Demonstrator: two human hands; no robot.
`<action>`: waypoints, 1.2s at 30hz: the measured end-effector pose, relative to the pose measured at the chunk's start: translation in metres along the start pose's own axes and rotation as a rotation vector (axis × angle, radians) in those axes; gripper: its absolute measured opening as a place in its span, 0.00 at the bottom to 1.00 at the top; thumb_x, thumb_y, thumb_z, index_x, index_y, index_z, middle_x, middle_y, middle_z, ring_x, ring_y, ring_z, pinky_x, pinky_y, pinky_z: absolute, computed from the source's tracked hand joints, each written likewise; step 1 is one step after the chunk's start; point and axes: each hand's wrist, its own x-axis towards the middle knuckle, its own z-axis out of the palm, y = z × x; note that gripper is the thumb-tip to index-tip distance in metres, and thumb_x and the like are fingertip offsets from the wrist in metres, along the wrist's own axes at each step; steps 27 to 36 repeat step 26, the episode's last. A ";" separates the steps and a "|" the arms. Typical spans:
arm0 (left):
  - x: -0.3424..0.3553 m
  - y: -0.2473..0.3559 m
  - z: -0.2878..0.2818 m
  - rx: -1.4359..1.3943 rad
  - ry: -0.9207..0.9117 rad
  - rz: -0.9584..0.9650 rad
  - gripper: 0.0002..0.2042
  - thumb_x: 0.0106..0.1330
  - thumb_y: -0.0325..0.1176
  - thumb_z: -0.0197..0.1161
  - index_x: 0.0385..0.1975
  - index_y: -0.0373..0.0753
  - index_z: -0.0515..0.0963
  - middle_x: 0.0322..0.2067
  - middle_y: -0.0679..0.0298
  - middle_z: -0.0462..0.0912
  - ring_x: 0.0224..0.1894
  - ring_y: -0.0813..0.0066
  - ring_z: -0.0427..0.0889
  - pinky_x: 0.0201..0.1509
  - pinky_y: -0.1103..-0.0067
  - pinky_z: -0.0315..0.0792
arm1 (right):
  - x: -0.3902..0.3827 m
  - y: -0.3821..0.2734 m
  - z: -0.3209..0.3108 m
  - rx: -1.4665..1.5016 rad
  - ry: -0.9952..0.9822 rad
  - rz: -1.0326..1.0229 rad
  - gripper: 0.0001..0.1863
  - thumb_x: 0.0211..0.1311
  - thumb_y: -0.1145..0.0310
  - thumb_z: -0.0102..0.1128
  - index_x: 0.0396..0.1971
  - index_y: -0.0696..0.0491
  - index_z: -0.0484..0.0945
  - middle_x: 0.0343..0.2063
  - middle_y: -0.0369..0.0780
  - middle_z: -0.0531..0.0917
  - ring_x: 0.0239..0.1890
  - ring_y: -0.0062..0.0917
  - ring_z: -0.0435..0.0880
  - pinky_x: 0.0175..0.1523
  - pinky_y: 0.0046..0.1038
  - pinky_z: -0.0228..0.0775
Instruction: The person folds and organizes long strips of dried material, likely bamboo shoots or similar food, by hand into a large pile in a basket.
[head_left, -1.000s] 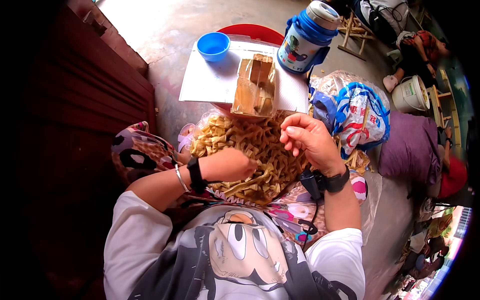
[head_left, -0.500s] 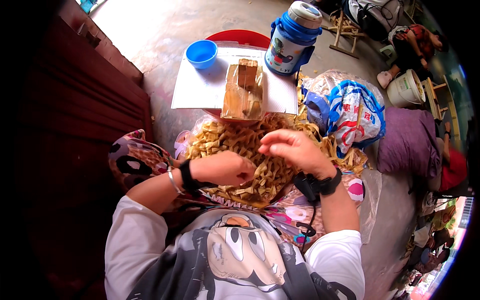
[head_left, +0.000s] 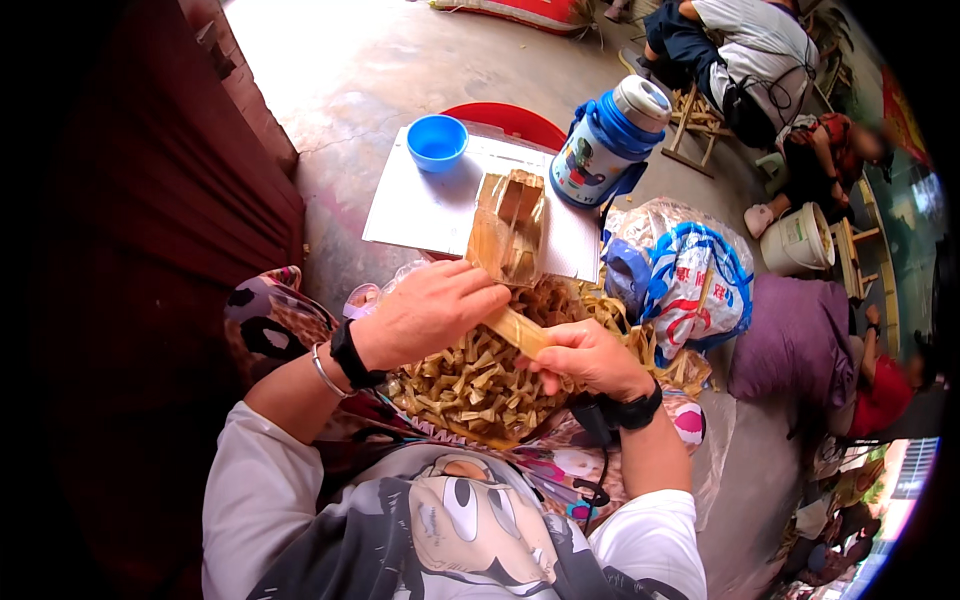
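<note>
A flat, pale tan strip point(head_left: 518, 332), like leaf or straw braid, stretches between my hands over my lap. My left hand point(head_left: 432, 308) closes on its upper part, fingers together. At the lower end, my right hand point(head_left: 592, 358) pinches it between thumb and fingers. Below them lies a heap of yellowish zigzag braid point(head_left: 470, 385). Just beyond my left hand stands a block-like wooden device point(head_left: 520, 200) wrapped in clear plastic or tape. A tan piece lies along its left side; whether it joins the held strip is hidden by my left hand.
White sheets point(head_left: 400, 215) cover a red stool point(head_left: 505, 120), with a blue bowl point(head_left: 437, 142) and a blue flask point(head_left: 605, 145) on top. To the right are a plastic bag point(head_left: 695, 280), a purple cushion point(head_left: 795, 335) and a white bucket point(head_left: 797, 240). Several people sit farther right.
Both hands, earlier apart with no strip visible between them, now hold the tan strip. My left hand has moved up toward the wooden device. The view has shifted slightly.
</note>
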 end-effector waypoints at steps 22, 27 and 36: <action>0.005 0.021 0.033 -1.375 -0.104 -0.662 0.09 0.68 0.32 0.53 0.43 0.35 0.71 0.29 0.71 0.76 0.28 0.87 0.73 0.30 0.89 0.68 | 0.019 0.025 0.004 0.230 0.190 -0.453 0.14 0.65 0.69 0.55 0.48 0.52 0.67 0.36 0.40 0.80 0.31 0.18 0.78 0.33 0.15 0.70; 0.002 0.018 0.044 -1.268 -0.042 -0.683 0.13 0.67 0.33 0.56 0.49 0.35 0.70 0.34 0.72 0.77 0.30 0.88 0.73 0.33 0.88 0.69 | 0.023 0.035 -0.006 0.351 0.037 -0.454 0.17 0.65 0.66 0.55 0.51 0.51 0.65 0.39 0.41 0.80 0.31 0.19 0.79 0.32 0.15 0.71; 0.002 0.018 0.044 -1.268 -0.042 -0.683 0.13 0.67 0.33 0.56 0.49 0.35 0.70 0.34 0.72 0.77 0.30 0.88 0.73 0.33 0.88 0.69 | 0.023 0.035 -0.006 0.351 0.037 -0.454 0.17 0.65 0.66 0.55 0.51 0.51 0.65 0.39 0.41 0.80 0.31 0.19 0.79 0.32 0.15 0.71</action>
